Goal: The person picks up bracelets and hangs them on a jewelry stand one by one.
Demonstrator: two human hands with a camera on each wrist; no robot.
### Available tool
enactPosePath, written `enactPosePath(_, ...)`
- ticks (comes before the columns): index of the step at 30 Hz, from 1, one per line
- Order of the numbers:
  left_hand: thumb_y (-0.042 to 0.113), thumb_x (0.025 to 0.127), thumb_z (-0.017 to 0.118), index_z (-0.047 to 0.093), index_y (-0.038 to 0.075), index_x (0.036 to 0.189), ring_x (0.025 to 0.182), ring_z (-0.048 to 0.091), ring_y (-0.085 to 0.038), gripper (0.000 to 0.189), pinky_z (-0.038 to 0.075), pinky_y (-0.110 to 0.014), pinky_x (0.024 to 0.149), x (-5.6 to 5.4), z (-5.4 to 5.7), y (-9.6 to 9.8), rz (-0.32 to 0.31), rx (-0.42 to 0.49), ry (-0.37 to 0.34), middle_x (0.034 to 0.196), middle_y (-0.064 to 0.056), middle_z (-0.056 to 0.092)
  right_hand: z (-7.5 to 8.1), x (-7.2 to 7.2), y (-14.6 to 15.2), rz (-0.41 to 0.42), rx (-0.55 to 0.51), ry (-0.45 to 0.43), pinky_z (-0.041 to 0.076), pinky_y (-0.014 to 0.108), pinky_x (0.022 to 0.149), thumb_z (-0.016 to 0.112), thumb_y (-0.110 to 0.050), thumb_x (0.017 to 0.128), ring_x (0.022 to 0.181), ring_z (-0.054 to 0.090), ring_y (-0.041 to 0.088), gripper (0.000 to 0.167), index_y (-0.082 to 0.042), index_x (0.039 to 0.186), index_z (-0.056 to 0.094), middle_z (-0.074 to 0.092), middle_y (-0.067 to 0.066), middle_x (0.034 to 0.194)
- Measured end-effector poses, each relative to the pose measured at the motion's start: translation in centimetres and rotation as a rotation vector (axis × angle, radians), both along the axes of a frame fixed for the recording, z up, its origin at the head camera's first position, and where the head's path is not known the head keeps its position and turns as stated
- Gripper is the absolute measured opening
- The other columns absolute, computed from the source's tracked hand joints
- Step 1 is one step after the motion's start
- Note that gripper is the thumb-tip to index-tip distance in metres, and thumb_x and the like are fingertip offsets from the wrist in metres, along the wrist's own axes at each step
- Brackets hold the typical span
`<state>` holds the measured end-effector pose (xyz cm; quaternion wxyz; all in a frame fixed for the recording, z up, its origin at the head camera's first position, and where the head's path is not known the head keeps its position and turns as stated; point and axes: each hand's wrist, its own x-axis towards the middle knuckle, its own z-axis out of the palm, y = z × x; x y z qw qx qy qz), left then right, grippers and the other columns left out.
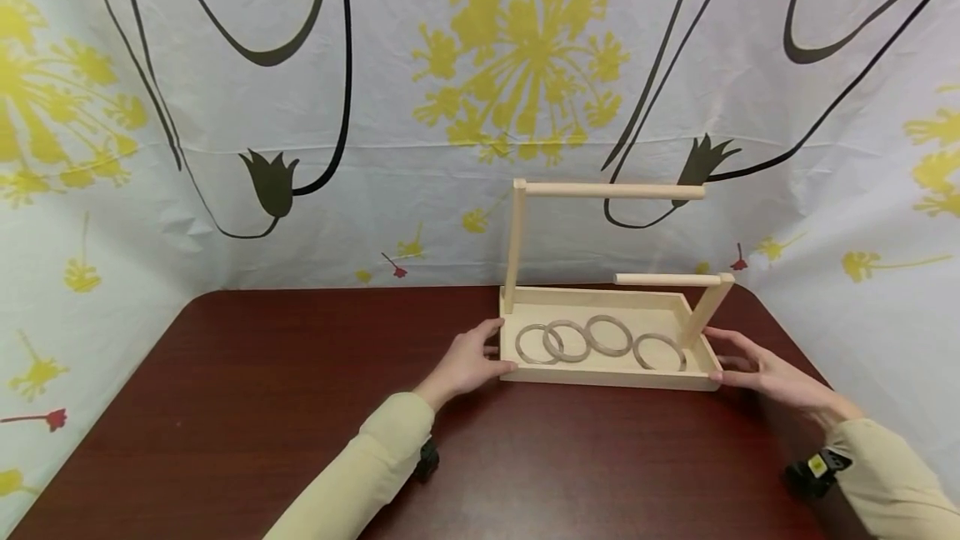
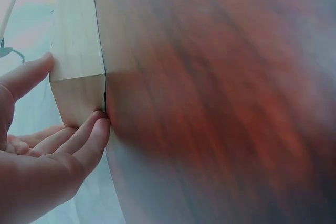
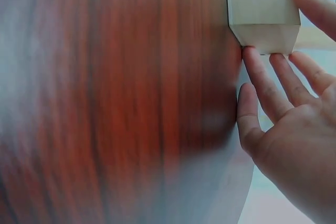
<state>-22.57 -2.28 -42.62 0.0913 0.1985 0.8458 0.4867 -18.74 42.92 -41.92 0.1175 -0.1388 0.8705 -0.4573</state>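
A pale wooden tray (image 1: 607, 377) sits at the right of the table in the head view. Several thin rings (image 1: 660, 337) lie inside, two of them overlapping. From its left end rises a tall post (image 1: 514, 248) with a long horizontal rod (image 1: 615, 190). A shorter post (image 1: 707, 311) at the right end bears a lower rod (image 1: 663, 280). My left hand (image 1: 467, 363) holds the left end, thumb at the front corner. The right hand (image 1: 780, 373) holds the opposite end. In both wrist views, fingertips touch the tray's end (image 2: 79, 95) near its lower edge.
The dark reddish table (image 1: 300, 407) extends to the left and in front of the tray. A white cloth (image 1: 390, 107) with yellow and dark flower prints hangs behind and at both sides. The tray's right end is near the table's right edge.
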Motion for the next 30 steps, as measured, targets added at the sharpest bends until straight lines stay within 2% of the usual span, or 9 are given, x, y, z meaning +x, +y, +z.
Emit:
enactPosePath(5, 0.009, 0.082, 0.078, 0.040, -0.003, 0.144, 0.114, 0.059, -0.035, 0.073, 0.053, -0.035, 0.082, 0.4, -0.1, -1.1, 0.021, 0.041, -0.033, 0.143, -0.026, 0.041, -0.2, 0.0, -1.1, 0.006, -0.017, 0.004, 0.047, 0.023, 0.079, 0.062, -0.008, 0.094, 0.107, 0.048, -0.010, 0.066, 0.002, 0.147, 0.024, 0.023, 0.030, 0.145)
enactPosePath(11, 0.008, 0.083, 0.077, 0.042, -0.004, 0.143, 0.113, 0.059, -0.036, 0.071, 0.053, -0.035, 0.081, 0.9, -0.2, -2.6, 0.033, 0.052, -0.039, 0.143, -0.026, 0.042, -0.4, 0.0, -2.5, 0.036, -0.054, 0.032, 0.048, 0.024, 0.079, 0.063, -0.004, 0.093, 0.110, 0.051, -0.004, 0.064, 0.003, 0.145, 0.028, 0.029, 0.020, 0.143)
enactPosePath(19, 0.007, 0.082, 0.078, 0.043, -0.003, 0.142, 0.113, 0.059, -0.037, 0.070, 0.054, -0.036, 0.081, 1.4, -0.2, -4.6, 0.064, 0.082, -0.051, 0.141, -0.027, 0.044, -0.1, -0.1, -4.2, 0.048, -0.055, 0.001, 0.049, 0.026, 0.079, 0.065, -0.008, 0.092, 0.109, 0.052, -0.005, 0.073, 0.002, 0.150, 0.021, 0.025, 0.034, 0.146)
enactPosePath(23, 0.007, 0.080, 0.079, 0.044, -0.002, 0.141, 0.112, 0.059, -0.037, 0.071, 0.053, -0.037, 0.082, 1.7, -0.1, -5.4, 0.096, 0.086, -0.055, 0.139, -0.027, 0.046, -0.1, -0.3, -5.1, 0.056, -0.064, 0.022, 0.050, 0.026, 0.078, 0.066, -0.007, 0.091, 0.108, 0.053, -0.004, 0.074, 0.005, 0.150, 0.021, 0.027, 0.035, 0.145)
enactPosePath(30, 0.003, 0.077, 0.081, 0.045, -0.001, 0.141, 0.112, 0.059, -0.038, 0.073, 0.054, -0.038, 0.079, 2.4, -0.3, -6.7, 0.146, 0.128, -0.104, 0.140, -0.025, 0.046, -0.7, -0.3, -6.5, 0.065, -0.091, 0.024, 0.050, 0.026, 0.078, 0.065, -0.006, 0.091, 0.108, 0.051, -0.006, 0.074, 0.007, 0.149, 0.021, 0.026, 0.035, 0.145)
